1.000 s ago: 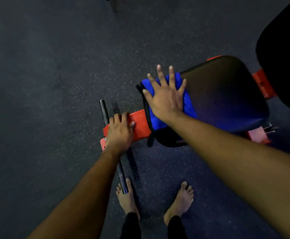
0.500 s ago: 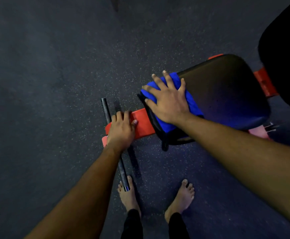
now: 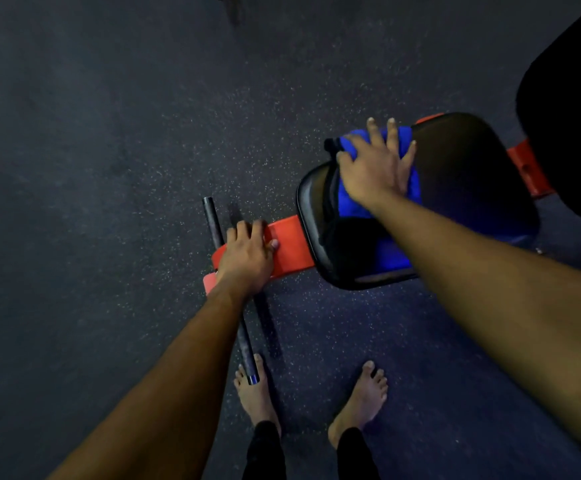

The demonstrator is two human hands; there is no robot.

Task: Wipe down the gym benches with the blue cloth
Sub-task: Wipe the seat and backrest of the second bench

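A black padded bench seat (image 3: 469, 174) on a red frame (image 3: 291, 244) stands right of centre. The blue cloth (image 3: 391, 244) lies across the seat's left part, from the far edge to the near edge. My right hand (image 3: 374, 164) presses flat on the cloth's far end, fingers spread and reaching past the seat's far edge. My left hand (image 3: 247, 256) rests on the red frame's left end, fingers curled over its far edge.
A black crossbar (image 3: 228, 278) runs under the frame's end down to my bare feet (image 3: 256, 393). A second black pad (image 3: 566, 109) fills the upper right. Dark speckled rubber floor (image 3: 91, 168) lies all around.
My right hand has slid the cloth away from the seat's left edge toward its far side, uncovering black padding at the left. The left hand has stayed on the frame.
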